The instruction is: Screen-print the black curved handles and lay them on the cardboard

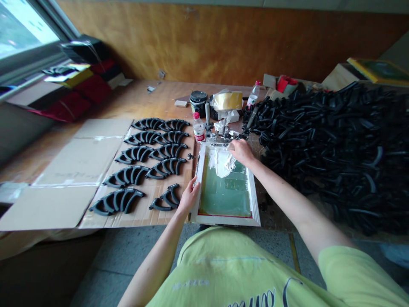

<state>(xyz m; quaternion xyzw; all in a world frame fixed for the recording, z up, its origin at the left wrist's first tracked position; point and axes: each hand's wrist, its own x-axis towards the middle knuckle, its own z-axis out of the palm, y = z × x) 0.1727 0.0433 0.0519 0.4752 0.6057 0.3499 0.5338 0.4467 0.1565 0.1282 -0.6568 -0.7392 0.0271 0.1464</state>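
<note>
A screen printing frame (pixel 256 204) with pale edges and green mesh (pixel 220 194) lies in front of me. Thick white ink (pixel 223 164) is spread over the far part of its mesh. My left hand (pixel 191 195) is closed around the frame's left edge. Over the far right corner, my right hand (pixel 242 151) has its fingers pinched together beside the ink. Something small and pale shows at those fingertips, too hidden to name. Clamp hardware (pixel 223 137) stands at the frame's far end. Curved black plastic parts (pixel 118 201) lie in rows to the left.
A large heap of black parts (pixel 322 140) covers the right side. Cardboard (pixel 76 160) lies under the rows. Behind the frame are a red-capped bottle (pixel 199 130), another bottle (pixel 253 96), a black tub (pixel 198 102) and a yellow tape roll (pixel 228 101). Boxes (pixel 86 91) stand far left.
</note>
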